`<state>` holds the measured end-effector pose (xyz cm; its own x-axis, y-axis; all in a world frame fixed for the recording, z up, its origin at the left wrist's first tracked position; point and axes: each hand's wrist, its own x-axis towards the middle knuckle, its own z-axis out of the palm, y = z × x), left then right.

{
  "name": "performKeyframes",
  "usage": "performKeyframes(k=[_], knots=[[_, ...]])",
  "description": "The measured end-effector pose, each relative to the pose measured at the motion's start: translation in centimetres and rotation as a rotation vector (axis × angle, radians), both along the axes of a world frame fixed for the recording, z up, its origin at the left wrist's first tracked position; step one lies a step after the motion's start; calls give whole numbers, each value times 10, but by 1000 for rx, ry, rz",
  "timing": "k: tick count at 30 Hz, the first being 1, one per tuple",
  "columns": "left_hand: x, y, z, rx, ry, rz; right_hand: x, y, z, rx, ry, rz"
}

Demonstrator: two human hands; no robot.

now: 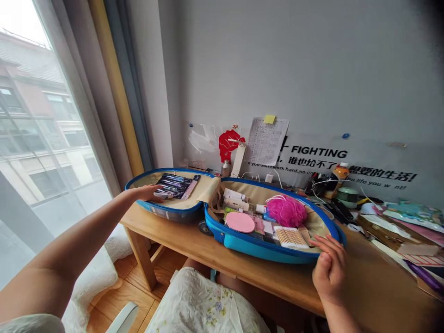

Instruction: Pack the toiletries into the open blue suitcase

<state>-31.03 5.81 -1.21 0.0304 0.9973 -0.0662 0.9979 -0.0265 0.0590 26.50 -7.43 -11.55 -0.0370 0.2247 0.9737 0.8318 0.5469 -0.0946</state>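
Observation:
A blue suitcase (267,245) lies opened out on the table, with a beige lining. In its left half is a flat pack of dark, slim sticks (175,186), maybe pens or brushes. My left hand (150,193) reaches over the rim to the pack's left end, fingers stretched out; whether they touch it I cannot make out. My right hand (329,263) rests its extended fingers at the rim of the right half. That half holds a magenta bath puff (287,210), a pack of cotton swabs (290,237), a pink oval item (240,222) and several tubes (236,204).
The wooden table (374,282) bears clutter at the right: an orange-capped bottle (338,178), a green-lidded jar (347,196), papers and a purple item (425,277). A white lamp (238,159) stands behind the suitcase. Curtains (111,92) hang at the left window.

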Motion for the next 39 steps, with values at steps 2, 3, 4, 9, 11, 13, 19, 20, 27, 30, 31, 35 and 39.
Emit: performKeyframes(k=[2, 3, 4, 9, 11, 13, 19, 20, 27, 30, 31, 35, 39], knots=[[-3, 4, -1, -23, 46, 9, 0, 0, 0, 2, 0, 2], [-4, 5, -1, -30, 68, 12, 0, 0, 0, 3, 4, 2], [-4, 7, -1, -34, 90, 16, 0, 1, 0, 1, 9, 2], [0, 8, 3, -16, 189, 42, 1, 1, -2, -16, 26, -1], [3, 6, 6, 0, 215, 50, 1, 1, -2, -9, 17, -1], [5, 2, 11, 28, 231, 61, 0, 0, -2, -6, 7, -1], [22, -14, 49, 181, 247, 80, 0, -2, -2, -15, -2, 0], [29, -17, 57, 206, 239, 74, 0, -2, -2, -17, 4, 3], [127, -37, 85, 380, 41, -294, -3, -4, -1, -44, 60, 14], [184, -34, 77, 389, -22, -481, -4, -5, 0, -61, 80, 12], [202, -31, 73, 376, -29, -550, -4, -5, 0, -67, 80, 10], [266, -14, 54, 291, 34, -773, -4, -6, 0, -60, 63, 7], [306, 4, 35, 239, 159, -882, -5, -6, 1, -43, 47, 10]])
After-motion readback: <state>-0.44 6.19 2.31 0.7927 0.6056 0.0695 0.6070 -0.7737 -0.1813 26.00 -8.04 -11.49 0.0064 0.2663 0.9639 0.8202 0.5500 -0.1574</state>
